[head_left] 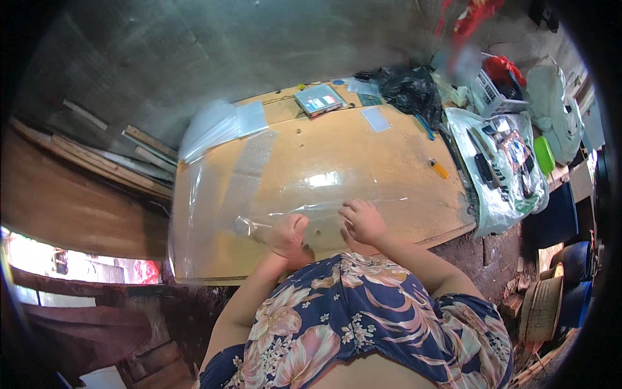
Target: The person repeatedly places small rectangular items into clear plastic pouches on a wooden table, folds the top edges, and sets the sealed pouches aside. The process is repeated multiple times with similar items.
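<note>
A sheet of clear plastic film lies wrinkled and shiny across the near part of the wooden table. At its near side my left hand is closed, thumb on top, gripping the film's edge. A little to the right, my right hand has its fingers bent and pressed together on the same film; its fingertips are partly hidden. A strip of film with droplet-like spots runs along the table's left part. Beyond it rests a stack of clear plastic sheets or bags.
A grey box-shaped device sits at the table's far edge, near a black plastic bag. An orange-handled tool lies at right. Beside the table, a white plastic bag carries knives and tools. Wooden boards stand at left.
</note>
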A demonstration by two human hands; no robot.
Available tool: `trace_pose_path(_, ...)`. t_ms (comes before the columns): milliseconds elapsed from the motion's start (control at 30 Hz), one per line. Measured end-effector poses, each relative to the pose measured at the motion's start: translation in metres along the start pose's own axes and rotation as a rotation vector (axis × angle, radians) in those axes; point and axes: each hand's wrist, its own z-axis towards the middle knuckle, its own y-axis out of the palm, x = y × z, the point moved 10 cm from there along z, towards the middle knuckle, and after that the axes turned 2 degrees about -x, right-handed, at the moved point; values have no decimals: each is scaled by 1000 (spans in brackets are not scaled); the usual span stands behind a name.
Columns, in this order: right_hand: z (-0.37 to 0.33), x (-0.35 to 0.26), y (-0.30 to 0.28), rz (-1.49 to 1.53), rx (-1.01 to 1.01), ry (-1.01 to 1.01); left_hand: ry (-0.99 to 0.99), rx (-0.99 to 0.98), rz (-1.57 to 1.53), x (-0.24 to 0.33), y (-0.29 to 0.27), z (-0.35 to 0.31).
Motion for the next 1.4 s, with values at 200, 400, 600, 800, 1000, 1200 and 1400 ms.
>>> trace_pose_path(200, 19, 0, 33, 554, -350, -3, 55, -110, -18, 6, -2, -13)
trace_pose_path(400, 72, 48, 66, -332, -357, 19, 68, -97, -71, 4, -21, -25)
trace_pose_path(600, 101, 84, -12, -185, -198, 497, -133, -69, -155, -20, -69, -19)
trace_pose_path(800, 83, -153, -36, 199, -74, -218, -669, -109, -272, -56, -143, 1)
trace_pose_path(1000, 176, -177, 6, -24, -268, -236, -740, -444, -43, -119, -227, -34)
trace_pose_path(1200, 299, -253, 5, -64, 77, -346, -770, -207, 625, -221, -317, -75)
trace_pose_path(1400, 326, -306, -24, 102, 625, -622, -573, 88, 937, -200, -358, -106)
